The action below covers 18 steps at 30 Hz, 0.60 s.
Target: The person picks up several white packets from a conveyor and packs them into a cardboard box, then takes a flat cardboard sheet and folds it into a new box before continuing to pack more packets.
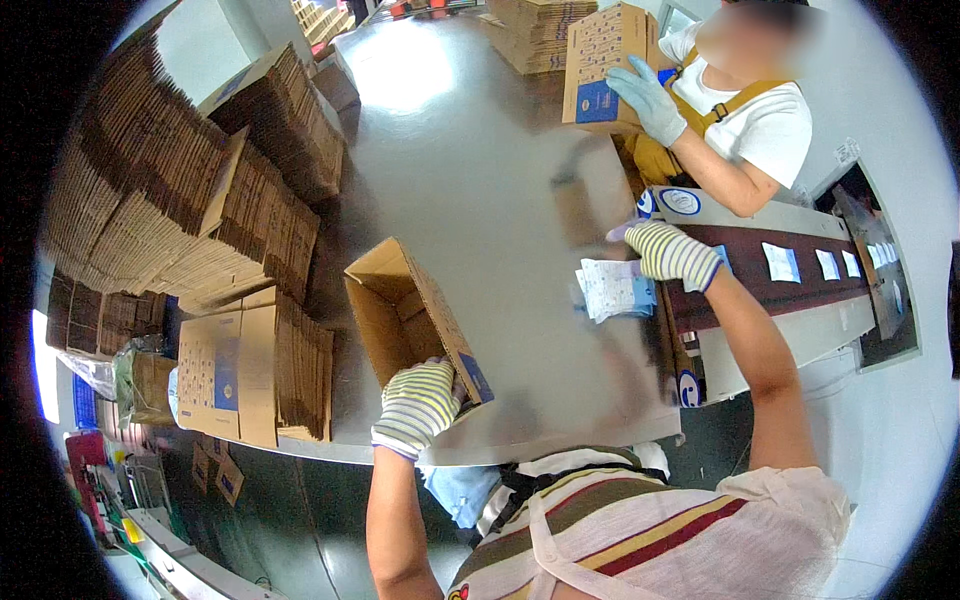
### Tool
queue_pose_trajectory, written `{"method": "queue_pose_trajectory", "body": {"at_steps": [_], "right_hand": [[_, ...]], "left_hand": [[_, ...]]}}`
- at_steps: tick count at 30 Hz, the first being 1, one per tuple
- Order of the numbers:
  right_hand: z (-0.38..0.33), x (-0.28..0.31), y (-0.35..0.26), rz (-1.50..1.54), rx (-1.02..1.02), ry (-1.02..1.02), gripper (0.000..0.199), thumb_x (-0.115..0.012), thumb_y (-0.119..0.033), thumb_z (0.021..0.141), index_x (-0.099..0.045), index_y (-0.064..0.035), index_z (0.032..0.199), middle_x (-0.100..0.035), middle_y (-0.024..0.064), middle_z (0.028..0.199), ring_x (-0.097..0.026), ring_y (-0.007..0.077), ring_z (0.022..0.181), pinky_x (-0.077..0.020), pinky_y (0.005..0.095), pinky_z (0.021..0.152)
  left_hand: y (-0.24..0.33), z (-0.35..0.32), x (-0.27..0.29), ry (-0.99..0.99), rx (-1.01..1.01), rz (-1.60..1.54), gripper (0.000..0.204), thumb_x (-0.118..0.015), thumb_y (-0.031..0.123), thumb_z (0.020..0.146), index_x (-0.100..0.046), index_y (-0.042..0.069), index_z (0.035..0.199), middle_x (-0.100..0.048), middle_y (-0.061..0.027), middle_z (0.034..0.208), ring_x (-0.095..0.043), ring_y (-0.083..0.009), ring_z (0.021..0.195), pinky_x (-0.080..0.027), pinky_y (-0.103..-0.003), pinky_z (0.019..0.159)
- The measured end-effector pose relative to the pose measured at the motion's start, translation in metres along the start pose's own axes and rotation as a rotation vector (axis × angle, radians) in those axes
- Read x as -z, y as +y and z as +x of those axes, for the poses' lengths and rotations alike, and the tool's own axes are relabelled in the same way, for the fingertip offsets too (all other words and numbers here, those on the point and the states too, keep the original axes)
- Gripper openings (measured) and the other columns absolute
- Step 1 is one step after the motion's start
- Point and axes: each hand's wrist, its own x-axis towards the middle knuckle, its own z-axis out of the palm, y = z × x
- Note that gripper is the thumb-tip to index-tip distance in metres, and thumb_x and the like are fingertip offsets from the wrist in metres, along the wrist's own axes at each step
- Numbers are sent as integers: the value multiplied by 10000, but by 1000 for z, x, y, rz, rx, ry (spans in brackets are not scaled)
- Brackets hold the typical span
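Observation:
My left hand (415,405), in a striped glove, is closed on the near end of an open cardboard box (400,310). The box is tilted on the metal table with its opening toward me, and no contents show inside. My right hand (672,255), also gloved in stripes, is at the table's right edge, its fingers stretched out to the left. Just beneath those fingers lies a fanned pile of white and blue packets (615,290). Beside the right wrist runs a dark conveyor belt (740,285) carrying more small packets (780,262) in a row.
Tall stacks of flattened cardboard boxes (180,200) line the table's left side, with another stack (530,35) at the far end. Across the belt's near corner, a co-worker in a white shirt holds a printed carton (600,75) with a gloved hand (648,100). The metal table (450,170) is shiny.

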Motion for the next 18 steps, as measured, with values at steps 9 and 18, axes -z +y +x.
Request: {"method": "queue_pose_trajectory", "body": {"at_steps": [9,18], "right_hand": [[57,-15,47,-124,30,-369,525,-718,-167,706,-557,16,1171,-643,220,1060,-625,339,983,-508,388,833],[9,-60,-63,-297,65,-317,603,-718,-436,671,-612,-27,1102,-624,210,1052,-621,334,959,-507,438,793]], "left_hand": [[0,0,-1,52,-9,-21,338,-524,287,847,-630,-6,978,-651,-196,952,-639,-348,871,-513,-441,770],[-3,-2,-10,162,-27,-50,290,-579,286,805,-638,7,853,-646,-207,858,-631,-366,811,-507,-449,730]]}}
